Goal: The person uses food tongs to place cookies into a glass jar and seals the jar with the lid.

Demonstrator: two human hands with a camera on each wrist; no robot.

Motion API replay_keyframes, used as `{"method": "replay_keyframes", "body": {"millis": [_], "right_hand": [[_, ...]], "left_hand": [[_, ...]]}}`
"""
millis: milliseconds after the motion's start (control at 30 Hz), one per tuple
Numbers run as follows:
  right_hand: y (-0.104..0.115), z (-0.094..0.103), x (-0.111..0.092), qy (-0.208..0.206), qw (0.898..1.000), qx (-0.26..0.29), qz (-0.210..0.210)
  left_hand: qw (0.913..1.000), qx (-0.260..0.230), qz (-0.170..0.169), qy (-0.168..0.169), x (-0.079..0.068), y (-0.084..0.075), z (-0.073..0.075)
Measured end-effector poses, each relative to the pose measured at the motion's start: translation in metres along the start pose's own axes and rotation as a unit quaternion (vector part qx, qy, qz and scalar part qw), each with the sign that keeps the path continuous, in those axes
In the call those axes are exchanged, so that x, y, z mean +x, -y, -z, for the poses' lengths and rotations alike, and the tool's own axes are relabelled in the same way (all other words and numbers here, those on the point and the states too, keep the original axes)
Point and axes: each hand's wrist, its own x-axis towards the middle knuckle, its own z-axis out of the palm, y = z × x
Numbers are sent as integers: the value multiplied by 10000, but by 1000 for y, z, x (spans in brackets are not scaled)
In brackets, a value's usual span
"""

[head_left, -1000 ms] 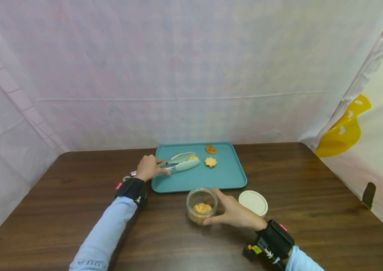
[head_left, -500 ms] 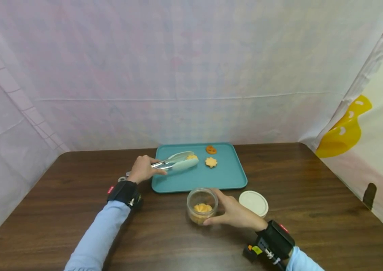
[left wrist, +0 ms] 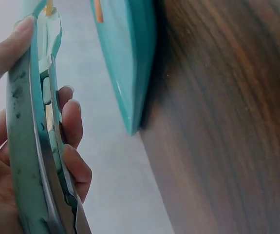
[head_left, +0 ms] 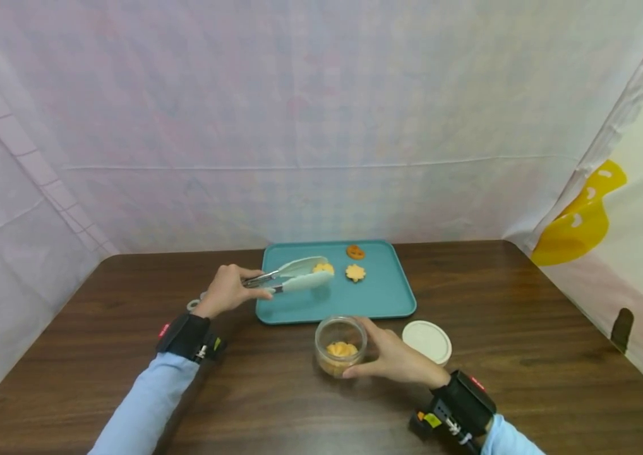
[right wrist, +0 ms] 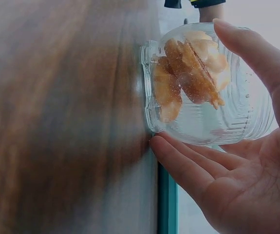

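Note:
My left hand [head_left: 228, 290] grips metal tongs [left wrist: 25, 141] with pale green tips, thumb on one arm and fingers round the other. The tips reach over the tray, spread on either side of a flower-shaped cookie [head_left: 323, 268]. In the head view they overlap its edges. My right hand [head_left: 391, 355] holds a clear glass jar [head_left: 340, 333] upright on the table, thumb on the near side and fingers round the far side. Through the glass, several golden cookies [right wrist: 193, 68] show at the bottom. A second flower-shaped cookie [head_left: 355, 273] and a pretzel-like cookie [head_left: 355, 252] lie farther right.
The blue-green tray [head_left: 299, 311] stands at the back of the dark wooden table [head_left: 276, 404]. A round white lid [head_left: 427, 342] lies on the table just behind my right wrist. A white patterned curtain [head_left: 299, 126] hangs behind the table.
My left hand has drawn back to the left and a little nearer, and the tongs' tips have spread farther apart. My right hand and the jar have stayed in place.

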Motion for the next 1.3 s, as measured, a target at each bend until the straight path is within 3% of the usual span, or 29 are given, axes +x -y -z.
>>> {"method": "replay_keyframes", "body": {"millis": [500, 1300], "right_hand": [[-1, -3, 0, -78, 9998, -137, 140], [-1, 0, 0, -79, 9993, -299, 207]], "left_hand": [[9990, -143, -393, 168, -15, -11, 10], [9951, -568, -685, 433, -36, -13, 23]]}}
